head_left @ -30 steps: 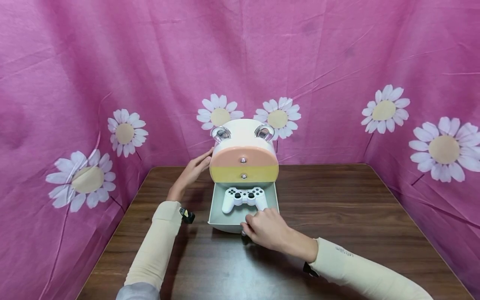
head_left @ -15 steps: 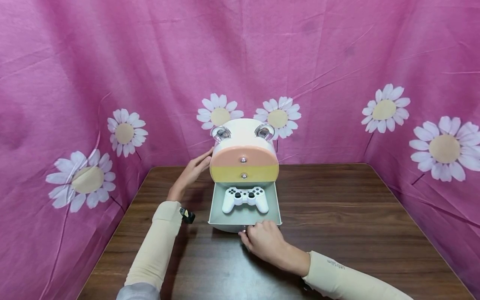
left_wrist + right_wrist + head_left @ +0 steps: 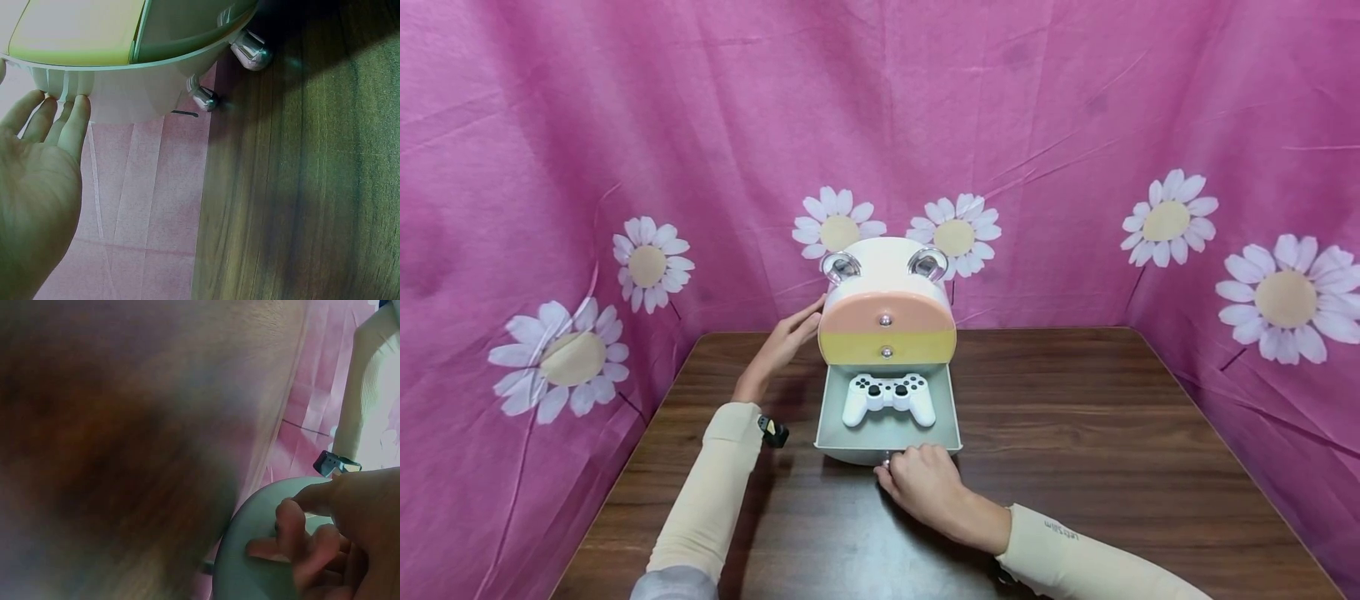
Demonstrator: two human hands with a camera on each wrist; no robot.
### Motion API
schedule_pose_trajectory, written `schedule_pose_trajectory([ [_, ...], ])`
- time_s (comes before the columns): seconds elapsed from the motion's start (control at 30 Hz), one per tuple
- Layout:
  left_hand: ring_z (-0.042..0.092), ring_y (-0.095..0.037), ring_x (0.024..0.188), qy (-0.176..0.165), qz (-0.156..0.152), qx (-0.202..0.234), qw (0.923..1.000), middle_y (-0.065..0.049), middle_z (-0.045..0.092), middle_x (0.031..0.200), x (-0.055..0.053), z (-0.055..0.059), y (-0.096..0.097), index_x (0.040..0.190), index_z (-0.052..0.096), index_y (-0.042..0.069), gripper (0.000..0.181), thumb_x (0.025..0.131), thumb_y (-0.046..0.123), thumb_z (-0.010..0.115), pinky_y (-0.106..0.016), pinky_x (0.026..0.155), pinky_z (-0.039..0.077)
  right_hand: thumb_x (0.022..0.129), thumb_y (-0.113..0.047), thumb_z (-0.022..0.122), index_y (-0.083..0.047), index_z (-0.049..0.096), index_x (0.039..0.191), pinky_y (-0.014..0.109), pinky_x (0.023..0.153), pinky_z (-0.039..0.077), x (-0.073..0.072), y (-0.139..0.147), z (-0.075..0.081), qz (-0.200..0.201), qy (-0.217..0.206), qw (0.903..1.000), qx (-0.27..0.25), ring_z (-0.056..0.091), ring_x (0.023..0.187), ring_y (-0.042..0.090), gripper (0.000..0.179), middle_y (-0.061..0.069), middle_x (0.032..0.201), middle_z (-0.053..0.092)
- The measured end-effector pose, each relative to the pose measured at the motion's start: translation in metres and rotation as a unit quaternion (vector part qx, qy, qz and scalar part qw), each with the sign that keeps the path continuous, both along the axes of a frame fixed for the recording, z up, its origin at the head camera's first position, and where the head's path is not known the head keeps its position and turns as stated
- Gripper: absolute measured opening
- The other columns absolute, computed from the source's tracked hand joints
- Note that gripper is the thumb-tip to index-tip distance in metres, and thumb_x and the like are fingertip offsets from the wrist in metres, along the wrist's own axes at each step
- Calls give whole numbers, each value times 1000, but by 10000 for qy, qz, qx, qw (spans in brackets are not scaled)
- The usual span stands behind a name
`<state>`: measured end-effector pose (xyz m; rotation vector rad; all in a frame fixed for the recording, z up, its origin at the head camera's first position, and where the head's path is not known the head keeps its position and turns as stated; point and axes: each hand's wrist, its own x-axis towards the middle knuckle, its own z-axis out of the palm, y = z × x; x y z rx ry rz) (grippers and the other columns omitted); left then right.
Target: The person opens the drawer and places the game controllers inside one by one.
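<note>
A small rounded drawer box (image 3: 887,265), white on top with two chrome-ringed eyes, has a peach and a yellow drawer closed. Its pale green bottom drawer (image 3: 891,437) is pulled out, and a white game controller (image 3: 889,398) lies inside. My right hand (image 3: 927,487) pinches the drawer knob (image 3: 887,457) at the front with curled fingers; in the right wrist view these fingers (image 3: 290,525) mostly cover the knob. On the other side, my left hand (image 3: 786,342) rests straight fingertips (image 3: 78,115) against the box's white side wall (image 3: 131,94).
The box stands on shiny legs (image 3: 251,53) on a dark wood-grain table (image 3: 1060,417). A pink cloth (image 3: 880,108) printed with daisies hangs behind and to both sides. Each wrist wears a small black camera, such as the one on the left wrist (image 3: 772,432).
My right hand has lowered slightly from over the drawer's front rim to the knob, and its forearm has shifted left and down. The left hand, drawer and controller have stayed put.
</note>
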<state>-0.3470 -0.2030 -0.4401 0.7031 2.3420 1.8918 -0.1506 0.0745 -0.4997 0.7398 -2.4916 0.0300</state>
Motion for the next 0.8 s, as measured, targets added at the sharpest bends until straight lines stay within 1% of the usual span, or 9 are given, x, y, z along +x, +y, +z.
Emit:
schedule_pose_trajectory([
  [0.07,42,-29,155,-13,37,-6,10000,1,34,174,0,0,0,166,39,17,53,116,31,48,-34,123,44,88,-42,82,-21,44,49,39,36,38,0,-1,0,-8,96,10000,-10,55,40,23,58,2,49,59],
  [0.13,41,-28,156,-13,23,-32,10000,1,33,175,1,1,0,166,38,17,53,116,31,47,-33,124,43,87,-41,82,-21,43,49,39,36,38,-1,-1,-1,-10,120,9999,-15,54,40,23,58,2,49,58],
  [0.3,37,-29,158,-15,-46,24,10000,-2,30,176,2,1,1,166,36,13,54,116,29,46,-34,126,40,87,-41,81,-22,42,48,38,35,37,-3,-1,-1,3,133,9999,-8,54,39,22,57,1,48,57],
  [0.4,38,-29,158,-10,-17,50,10000,-3,31,176,2,2,1,166,36,12,54,116,28,47,-34,125,41,86,-40,81,-23,43,48,38,34,36,-5,0,1,16,213,9997,-70,53,39,22,57,-1,46,55],
  [0.5,40,-29,157,-12,24,36,10000,-2,33,175,1,1,1,166,37,13,54,116,29,47,-33,124,42,84,-39,81,-23,43,48,37,34,34,-9,0,5,13,341,9992,-200,52,37,22,55,-3,44,53],
  [0.63,42,-29,155,-58,51,-26,10000,1,34,175,1,1,0,166,38,18,53,116,31,48,-34,123,43,82,-37,83,-24,45,49,38,34,36,-14,0,11,-23,531,9978,-396,52,37,21,52,-4,44,51],
  [0.73,43,-30,155,-80,51,-68,9999,1,34,174,1,0,-1,166,38,20,53,116,33,48,-35,124,43,81,-36,83,-24,44,48,37,34,38,-18,1,13,-35,598,9971,-476,52,37,21,52,-6,44,50],
  [0.8,44,-31,154,-80,46,-46,9999,1,34,174,1,0,-1,166,39,20,53,115,33,48,-35,124,43,80,-35,83,-25,43,48,37,33,37,-20,1,13,-54,584,9970,-505,51,37,20,53,-6,43,48],
])
